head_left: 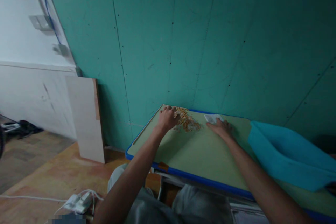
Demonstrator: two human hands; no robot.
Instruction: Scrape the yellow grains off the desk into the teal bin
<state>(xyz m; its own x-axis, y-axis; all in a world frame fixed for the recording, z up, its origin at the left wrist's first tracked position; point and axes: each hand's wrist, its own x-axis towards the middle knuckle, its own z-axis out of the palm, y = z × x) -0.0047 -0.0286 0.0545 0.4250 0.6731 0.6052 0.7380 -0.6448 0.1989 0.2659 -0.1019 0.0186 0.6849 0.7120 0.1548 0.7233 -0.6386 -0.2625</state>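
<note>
A spread of small yellow-brown kernels (187, 120) lies on the pale green tabletop (194, 150), towards its far left corner. At the left edge of these kernels is my left hand (168, 118), its fingers curled downward. Something whitish shows by those fingertips, too small to make out. To the right of the kernels, my right hand (221, 128) grips a white slotted plastic piece (212, 118) close to the table's back edge. The slots face up and left; the fingers hide its right end.
A blue open bin (285, 155) stands on the right of the table. The green wall (183, 42) rises directly behind. A pale board (86, 120) leans against the wall at left. White cables and a power strip (78, 203) lie on the floor.
</note>
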